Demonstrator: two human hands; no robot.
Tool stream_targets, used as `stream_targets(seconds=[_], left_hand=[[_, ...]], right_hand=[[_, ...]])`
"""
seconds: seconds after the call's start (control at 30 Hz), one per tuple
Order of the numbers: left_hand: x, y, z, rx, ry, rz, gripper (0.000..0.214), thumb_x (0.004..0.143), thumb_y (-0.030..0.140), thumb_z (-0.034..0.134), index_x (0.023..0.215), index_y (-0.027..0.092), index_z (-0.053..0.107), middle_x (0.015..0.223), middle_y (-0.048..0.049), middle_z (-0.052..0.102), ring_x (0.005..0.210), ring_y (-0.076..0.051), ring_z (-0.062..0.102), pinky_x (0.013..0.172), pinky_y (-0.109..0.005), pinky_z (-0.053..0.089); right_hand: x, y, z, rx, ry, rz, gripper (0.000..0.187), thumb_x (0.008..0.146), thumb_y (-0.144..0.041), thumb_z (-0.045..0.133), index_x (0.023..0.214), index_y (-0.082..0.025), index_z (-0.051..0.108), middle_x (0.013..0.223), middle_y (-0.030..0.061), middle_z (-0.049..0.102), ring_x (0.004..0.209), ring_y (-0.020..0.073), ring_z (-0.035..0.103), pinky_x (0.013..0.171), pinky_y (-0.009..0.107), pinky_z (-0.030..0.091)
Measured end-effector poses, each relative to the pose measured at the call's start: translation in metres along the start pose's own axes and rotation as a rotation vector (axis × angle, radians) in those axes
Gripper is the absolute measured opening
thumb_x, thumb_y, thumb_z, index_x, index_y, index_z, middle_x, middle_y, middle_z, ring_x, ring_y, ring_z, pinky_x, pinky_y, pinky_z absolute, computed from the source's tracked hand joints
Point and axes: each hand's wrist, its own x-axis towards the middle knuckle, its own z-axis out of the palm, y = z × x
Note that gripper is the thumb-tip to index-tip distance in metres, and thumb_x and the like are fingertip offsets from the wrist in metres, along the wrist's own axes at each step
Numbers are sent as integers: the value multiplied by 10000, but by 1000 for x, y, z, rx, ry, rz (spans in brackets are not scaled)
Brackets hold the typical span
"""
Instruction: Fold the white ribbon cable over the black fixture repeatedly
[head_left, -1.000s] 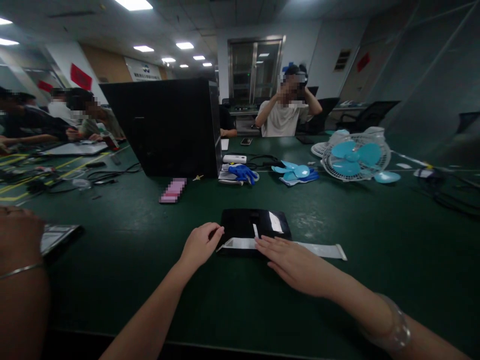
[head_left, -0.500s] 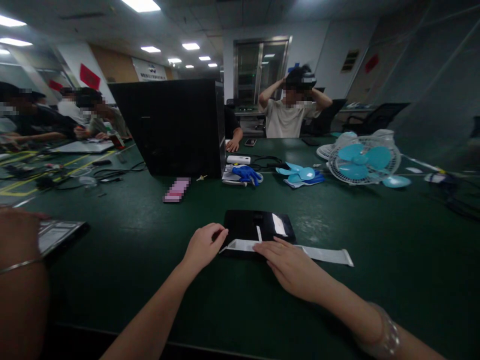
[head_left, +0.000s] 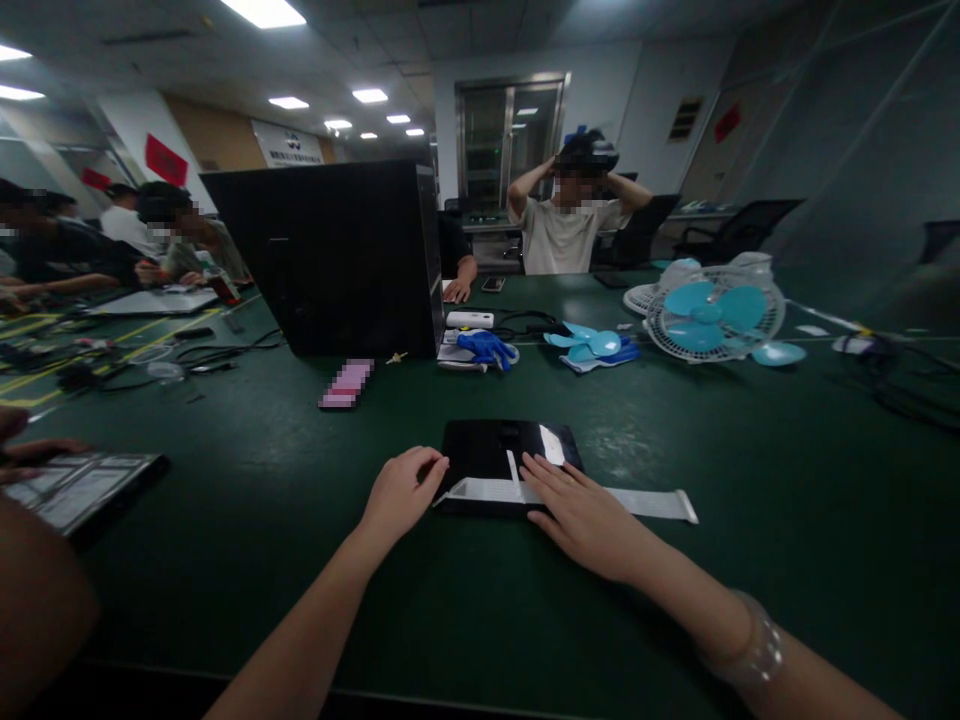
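The green-topped desk supports all parts, including the flat, glossy black rectangular panel that lies between the hands. Beyond the panel, to its left, stands the black box-shaped computer case; beyond it, to its right, the white-grilled fan with light-blue blades. Both stand well apart from the panel, which leaves working room around it.

Left hand: at the panel's left edge, thumb and fingers curled together, apparently to steady that side. Whether it grips anything cannot be told. Right hand: palm down over the panel's right half, fingers extended, grasping nothing; the posture would suit keeping the strip flat.

The long, white, flat ribbon-like strip runs across the panel's near side, passes beneath the right hand and overhangs the panel's right edge. Its angled left end sits by the left fingertips.
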Motion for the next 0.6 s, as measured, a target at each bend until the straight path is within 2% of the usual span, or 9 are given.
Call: stream_targets(seconds=[0.2, 0.33, 0.4, 0.5, 0.6], left_hand=[[1, -3, 0, 4, -3, -10, 384, 945, 469, 396, 967, 204, 672, 1010, -68, 687, 905, -227, 629, 685, -304, 467], [1, -7, 0, -6, 16, 5, 385, 943, 475, 397, 957, 203, 668, 1001, -64, 681, 898, -226, 625, 688, -305, 459], [1, -9, 0, -22, 7, -1, 386, 941, 485, 397, 971, 209, 665, 1009, -61, 678, 902, -227, 623, 694, -305, 458], [0, -10, -1, -46, -27, -24, 382, 938, 489, 400, 1006, 214, 657, 1018, -60, 674, 893, -225, 622, 693, -305, 461], [1, -10, -1, -54, -38, -36, 388, 938, 493, 396, 1008, 209, 652, 1002, -62, 671, 870, -221, 617, 692, -308, 463]], right_hand=[[1, 2, -2, -35, 18, 3, 639, 968, -547, 352, 1502, -197, 363, 1571, 102, 275, 1432, 291, 261, 1152, 580, 205], [-4, 16, -10, -103, -19, 81, 640, 955, -515, 371, 1498, -177, 370, 1569, 111, 270, 1426, 285, 281, 1144, 575, 222], [-9, 32, -17, -128, -53, 168, 647, 943, -520, 385, 1501, -191, 367, 1567, 106, 284, 1419, 279, 300, 1146, 557, 227], [-19, 67, -27, -127, -89, 374, 664, 911, -516, 438, 1501, -220, 367, 1552, 88, 338, 1407, 278, 330, 1144, 530, 246], [-32, 108, -36, -130, -84, 575, 687, 869, -489, 500, 1483, -196, 400, 1509, 131, 410, 1335, 325, 439, 1073, 525, 363]])
